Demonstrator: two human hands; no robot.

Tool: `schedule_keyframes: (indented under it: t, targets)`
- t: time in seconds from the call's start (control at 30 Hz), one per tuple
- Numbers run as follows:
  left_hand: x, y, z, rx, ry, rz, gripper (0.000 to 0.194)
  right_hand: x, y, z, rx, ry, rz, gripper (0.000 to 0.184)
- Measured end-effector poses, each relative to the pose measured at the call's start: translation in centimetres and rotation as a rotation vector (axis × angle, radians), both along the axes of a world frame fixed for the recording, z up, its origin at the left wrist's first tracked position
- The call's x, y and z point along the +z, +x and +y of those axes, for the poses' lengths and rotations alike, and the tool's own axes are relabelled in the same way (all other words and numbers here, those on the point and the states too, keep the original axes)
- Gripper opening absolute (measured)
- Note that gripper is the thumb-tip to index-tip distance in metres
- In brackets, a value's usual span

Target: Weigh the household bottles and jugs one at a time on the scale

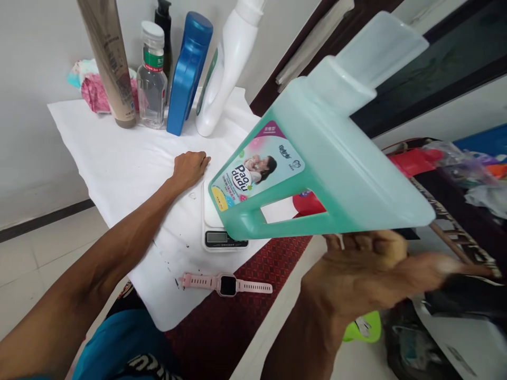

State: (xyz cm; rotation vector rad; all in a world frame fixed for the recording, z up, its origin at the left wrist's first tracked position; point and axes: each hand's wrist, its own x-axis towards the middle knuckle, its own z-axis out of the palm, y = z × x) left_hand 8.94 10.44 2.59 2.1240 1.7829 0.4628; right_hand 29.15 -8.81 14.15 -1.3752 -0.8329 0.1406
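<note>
A large detergent bottle point(261, 177) of green liquid, with a printed label, a cut-out handle and a translucent cap, stands on a white kitchen scale point(209, 232). My right hand point(356, 274) is beside the bottle's lower right side, palm turned up and thumb stretched out; it is open, and some fingertips are partly hidden behind the bottle. My left hand point(191, 168) rests on the white cloth left of the scale, fingers curled in and nothing visible in them. The scale's display point(217, 237) shows no readable figures.
Behind stand a beige tube point(111, 68), a clear bottle point(152, 84), a blue bottle point(188, 74), a dark pump bottle point(163, 26) and a white bottle point(229, 63). A pink smartwatch point(227, 285) lies at the white cloth's point(158, 295) near edge. Plastic-wrapped items point(455, 158) sit at right.
</note>
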Motion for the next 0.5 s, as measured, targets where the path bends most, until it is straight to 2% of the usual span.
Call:
schedule_keyframes:
  t: [0.07, 0.13, 0.2, 0.27, 0.33, 0.5]
  targets:
    - [0.2, 0.0, -0.1, 0.004, -0.008, -0.003, 0.049, -1.3, 0.4, -1.4, -0.03, 0.012, 0.009, 0.045]
    - [0.4, 0.0, -0.1, 0.007, -0.014, -0.001, 0.049, -2.5, 0.4, -2.6, -0.001, -0.115, -0.015, 0.035]
    - [0.6, 0.0, -0.2, 0.011, -0.015, 0.007, 0.049, -3.2, 0.0, -3.3, 0.062, -0.205, -0.045, 0.036]
    - [0.8, 0.0, -0.1, 0.015, -0.019, 0.022, 0.048, -2.8, -0.7, -3.0, 0.153, -0.182, -0.055, 0.047]
    - [1.1, 0.0, -0.1, 0.02, -0.021, 0.045, 0.048, -1.7, -1.5, -2.0, 0.275, -0.119, -0.049, 0.051]
    - [1.4, -0.1, 0.1, 0.027, -0.011, 0.082, 0.047, 0.9, -2.9, 1.2, 0.482, -0.085, 0.067, 0.039]
